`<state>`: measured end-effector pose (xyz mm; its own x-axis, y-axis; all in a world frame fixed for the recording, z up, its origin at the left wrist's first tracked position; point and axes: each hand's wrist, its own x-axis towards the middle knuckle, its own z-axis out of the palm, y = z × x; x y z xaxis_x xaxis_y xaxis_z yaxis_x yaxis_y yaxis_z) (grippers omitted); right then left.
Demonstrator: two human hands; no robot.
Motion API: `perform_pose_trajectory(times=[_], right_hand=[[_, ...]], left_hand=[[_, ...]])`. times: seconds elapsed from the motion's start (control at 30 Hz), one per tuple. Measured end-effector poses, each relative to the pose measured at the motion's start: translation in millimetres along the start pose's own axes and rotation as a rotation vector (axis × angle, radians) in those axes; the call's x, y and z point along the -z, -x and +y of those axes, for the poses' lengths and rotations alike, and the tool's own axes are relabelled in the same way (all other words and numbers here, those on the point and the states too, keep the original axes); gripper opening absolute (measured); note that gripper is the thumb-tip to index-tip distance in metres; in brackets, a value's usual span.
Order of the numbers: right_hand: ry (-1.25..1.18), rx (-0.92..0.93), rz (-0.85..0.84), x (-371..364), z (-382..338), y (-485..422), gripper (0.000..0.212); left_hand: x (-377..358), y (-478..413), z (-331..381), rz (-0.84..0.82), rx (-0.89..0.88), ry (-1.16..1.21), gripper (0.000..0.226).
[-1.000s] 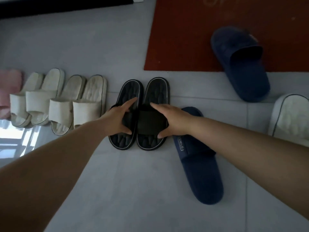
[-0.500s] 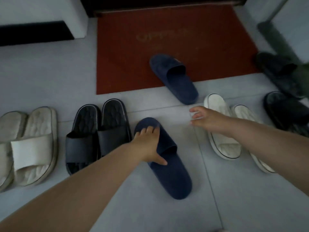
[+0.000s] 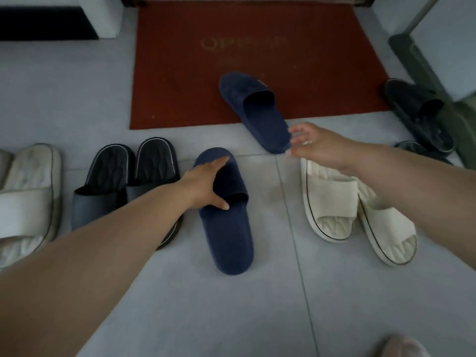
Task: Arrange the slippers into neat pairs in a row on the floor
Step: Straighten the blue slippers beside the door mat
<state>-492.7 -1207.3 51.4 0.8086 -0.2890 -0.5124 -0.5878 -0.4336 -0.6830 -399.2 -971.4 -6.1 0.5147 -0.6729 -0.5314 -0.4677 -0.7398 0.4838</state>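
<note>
Left hand (image 3: 206, 184): fingers (image 3: 219, 162) released, pressing near navy slipper (image 3: 229, 240) on floor (image 3: 257, 305) beside black pair (image 3: 123, 176)
Right hand (image 3: 319, 146): fingers (image 3: 296, 131) loose, holding nothing, at heel of far navy slipper (image 3: 257, 109), half on mat (image 3: 180, 73)

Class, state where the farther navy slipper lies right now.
In the head view's upper middle, the far navy slipper lies slantwise across the near edge of the red doormat, its near end just left of the right hand.

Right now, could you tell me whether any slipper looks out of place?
Yes: one navy slipper lies slanted, half on the red mat, apart from its mate under the left hand. The cream pair on the right overlaps at an angle.
</note>
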Motion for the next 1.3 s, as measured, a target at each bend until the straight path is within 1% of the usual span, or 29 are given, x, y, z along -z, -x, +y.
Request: perform_pose_trajectory(times=[0.1, 0.17, 0.23, 0.3, 0.37, 0.4, 0.5, 0.53, 0.63, 0.77, 0.87, 0.93, 1.07, 1.23, 1.3], right_hand=[[0.065, 0.018, 0.125, 17.1, 1.0, -58.2, 0.067], [0.135, 0.028, 0.168, 25.6, -2.7, -98.2, 0.075], [0.176, 0.030, 0.159, 25.6, -9.6, -131.3, 0.082], [0.223, 0.036, 0.120, 20.8, -16.8, -153.3, 0.082], [0.333, 0.074, 0.089, 14.9, -19.4, -166.8, 0.074], [0.412, 0.105, 0.111, 12.5, -19.0, -170.6, 0.067], [0.658, 0.240, 0.346, 9.4, -19.8, -170.8, 0.039], [0.712, 0.287, 0.397, 9.1, -19.9, -168.6, 0.035], [0.721, 0.384, 0.424, 10.4, -15.0, -156.8, 0.035], [0.568, 0.429, 0.444, 12.2, 14.9, -114.0, 0.025], [0.467, 0.365, 0.419, 4.7, 37.1, -74.9, 0.026], [0.475, 0.305, 0.367, -6.2, 44.6, -55.6, 0.029], [0.504, 0.305, 0.170, -32.8, 45.1, -30.2, 0.032], [0.576, 0.290, 0.076, -42.5, 42.5, -17.3, 0.033], [0.555, 0.305, 0.046, -43.1, 46.6, -12.4, 0.036]], left_hand=[[6.2, -8.6, 0.8, 0.027, 0.040, 0.016, 0.112], [10.0, -15.2, 2.2, 0.038, 0.133, 0.080, 0.112], [10.6, -19.4, 3.7, 0.061, 0.223, 0.133, 0.112], [9.3, -21.1, 8.1, 0.080, 0.279, 0.137, 0.112], [7.7, -21.5, 11.9, 0.100, 0.312, 0.137, 0.111], [6.7, -21.6, 13.3, 0.107, 0.325, 0.141, 0.111], [4.4, -19.7, 16.0, 0.125, 0.350, 0.156, 0.109], [4.6, -19.8, 15.8, 0.128, 0.353, 0.157, 0.109], [6.1, -19.4, 13.0, 0.140, 0.363, 0.185, 0.108], [7.8, -20.2, 7.7, 0.161, 0.353, 0.167, 0.110], [8.0, -21.9, 4.3, 0.160, 0.332, 0.159, 0.112], [7.4, -23.2, 2.6, 0.151, 0.304, 0.196, 0.113], [7.7, -21.6, 1.6, 0.133, 0.263, 0.196, 0.112], [2.9, -6.4, -2.6, 0.130, 0.228, 0.157, 0.110], [0.1, -2.9, -2.2, 0.124, 0.213, 0.115, 0.110]])
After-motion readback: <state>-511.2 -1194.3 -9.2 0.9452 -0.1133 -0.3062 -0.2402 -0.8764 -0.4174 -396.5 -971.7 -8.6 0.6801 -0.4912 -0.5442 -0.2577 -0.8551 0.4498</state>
